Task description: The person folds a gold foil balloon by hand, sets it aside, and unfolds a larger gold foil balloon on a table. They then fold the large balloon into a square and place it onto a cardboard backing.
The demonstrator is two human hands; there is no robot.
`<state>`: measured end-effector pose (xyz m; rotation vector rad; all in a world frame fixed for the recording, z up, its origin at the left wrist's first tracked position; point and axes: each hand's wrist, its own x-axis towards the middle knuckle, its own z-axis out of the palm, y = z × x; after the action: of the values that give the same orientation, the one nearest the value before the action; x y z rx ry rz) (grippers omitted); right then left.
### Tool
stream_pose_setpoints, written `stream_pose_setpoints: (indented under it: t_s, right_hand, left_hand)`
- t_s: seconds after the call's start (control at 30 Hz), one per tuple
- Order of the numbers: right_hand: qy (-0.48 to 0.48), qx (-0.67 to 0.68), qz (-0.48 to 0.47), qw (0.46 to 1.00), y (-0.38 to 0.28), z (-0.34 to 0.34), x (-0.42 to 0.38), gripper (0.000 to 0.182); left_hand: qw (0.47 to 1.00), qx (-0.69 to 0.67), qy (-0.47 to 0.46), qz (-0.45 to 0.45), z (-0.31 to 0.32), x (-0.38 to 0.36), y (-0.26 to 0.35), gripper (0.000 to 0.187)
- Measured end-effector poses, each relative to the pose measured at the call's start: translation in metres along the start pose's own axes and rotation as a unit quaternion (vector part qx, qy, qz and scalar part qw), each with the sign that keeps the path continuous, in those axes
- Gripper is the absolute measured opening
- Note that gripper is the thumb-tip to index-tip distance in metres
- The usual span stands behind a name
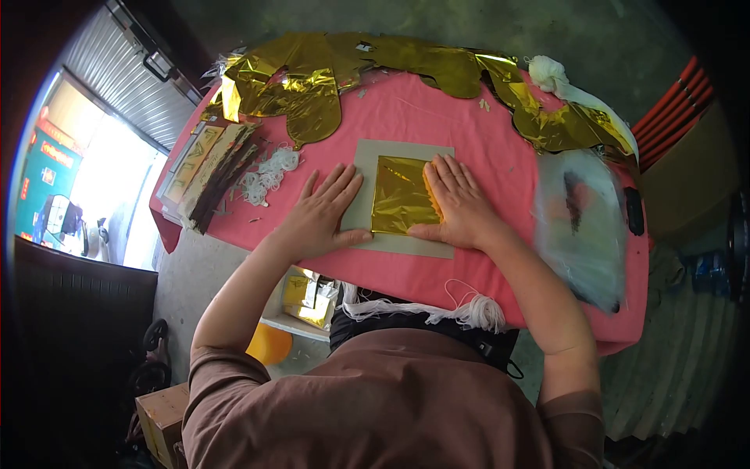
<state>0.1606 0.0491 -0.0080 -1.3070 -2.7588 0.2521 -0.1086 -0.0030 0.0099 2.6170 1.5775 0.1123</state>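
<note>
A square of shiny gold foil (pixel 402 195) lies on a grey-beige board (pixel 414 245) on the pink-covered table. My left hand (pixel 322 215) rests flat with its fingers spread at the board's left edge, its thumb reaching to the foil's lower left corner. My right hand (pixel 457 205) lies flat over the foil's right edge, fingers pointing up and thumb along the lower edge. Something orange shows beside the right hand's index finger. Neither hand grips anything.
Gold foil sheets (pixel 312 90) line the far edge of the pink cloth (pixel 391 109). White string (pixel 269 172) and stacked strips (pixel 215 168) lie left. Clear plastic bags (pixel 580 227) lie right. More string (pixel 478 314) sits at the near edge, above a box of gold packets (pixel 308 299).
</note>
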Motion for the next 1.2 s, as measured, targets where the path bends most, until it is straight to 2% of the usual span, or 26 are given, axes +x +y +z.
stream_pose_setpoints:
  t_s: [0.13,0.23,0.3,0.47,0.57,0.63,0.67,0.7,0.77,0.83,0.9,0.93,0.97,1.0,1.03,1.07,1.13,1.2]
  right_hand:
    - [-0.010,-0.012,0.010,1.000,0.002,-0.003,-0.003,0.110]
    - [-0.022,-0.009,0.047,0.999,0.010,-0.009,-0.009,0.110]
    - [-0.066,-0.022,0.073,0.995,0.019,-0.016,-0.016,0.111]
    - [-0.079,-0.012,0.120,0.990,0.038,-0.018,-0.029,0.112]
    - [-0.078,0.001,0.131,0.988,0.041,-0.019,-0.032,0.114]
    - [-0.076,0.016,0.128,0.989,0.042,-0.017,-0.033,0.115]
    - [-0.053,0.018,0.124,0.991,0.042,-0.014,-0.034,0.112]
    - [-0.030,0.020,0.119,0.992,0.042,-0.011,-0.034,0.109]
    - [-0.041,0.007,0.108,0.993,0.047,-0.006,-0.030,0.110]
    - [-0.050,-0.007,0.101,0.994,0.053,-0.004,-0.030,0.111]
    - [-0.030,0.081,0.047,0.995,0.056,-0.002,-0.032,0.105]
    - [-0.058,0.107,0.064,0.990,0.053,-0.005,-0.032,0.099]
    - [-0.059,0.107,0.065,0.990,0.047,-0.014,-0.033,0.099]
    - [-0.068,0.154,0.091,0.981,0.041,-0.023,-0.034,0.089]
    - [-0.077,0.202,0.116,0.970,0.039,-0.028,-0.035,0.081]
    - [-0.075,0.202,0.120,0.969,0.040,-0.023,-0.035,0.081]
    - [0.001,0.155,0.084,0.984,0.043,-0.014,-0.035,0.085]
    - [-0.016,0.128,0.101,0.986,0.043,-0.014,-0.035,0.088]
  left_hand:
    - [1.000,0.004,-0.019,0.012,-0.003,0.006,0.004,0.094]
    - [0.999,0.015,-0.023,0.026,0.002,0.021,0.008,0.093]
    - [0.999,0.011,-0.021,0.043,0.007,0.034,0.013,0.093]
    - [0.997,0.001,-0.028,0.073,0.009,0.061,0.026,0.093]
    - [0.996,-0.038,-0.009,0.081,-0.003,0.074,0.031,0.085]
    - [0.996,-0.027,-0.073,0.034,-0.028,0.086,0.038,0.072]
    - [0.993,-0.072,0.065,0.073,-0.025,0.090,0.045,0.051]
    - [0.992,-0.074,0.064,0.074,-0.026,0.099,0.055,0.051]
    - [0.963,-0.201,0.072,0.162,-0.032,0.127,0.084,0.040]
    - [0.943,-0.242,0.076,0.217,-0.026,0.149,0.121,0.033]
    - [0.948,-0.188,0.091,0.240,-0.005,0.181,0.142,0.030]
    - [0.948,-0.189,0.092,0.240,0.004,0.193,0.150,0.030]
    - [0.935,-0.135,0.167,0.283,0.012,0.204,0.156,0.028]
    - [0.912,-0.080,0.240,0.324,0.019,0.214,0.160,0.027]
    - [0.911,-0.080,0.240,0.327,0.023,0.222,0.162,0.027]
    - [0.911,-0.058,0.215,0.348,0.027,0.229,0.164,0.024]
    - [0.909,-0.034,0.186,0.372,0.029,0.238,0.167,0.022]
    - [0.925,-0.048,0.144,0.349,0.024,0.239,0.163,0.017]
